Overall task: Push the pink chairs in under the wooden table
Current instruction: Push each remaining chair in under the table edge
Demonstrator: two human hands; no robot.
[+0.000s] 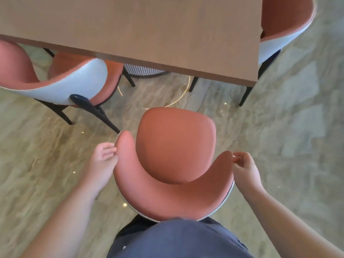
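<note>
Chair [173, 146] stands clear of table [130, 30], seat front near the table's near edge but not under it yet. L hand [104, 155] curls its fingers on the backrest's left tip; R hand [243, 168] pinches the right tip w/ fingertips. Second chair [55, 84] sits left of it, partly under table, its rear leg [100, 112] splayed almost to the held chair's left tip. Third chair [283, 21] at table's far right end. Risks, as I judge: a skewed push could snag that leg; weak R pinch may slip.
</note>
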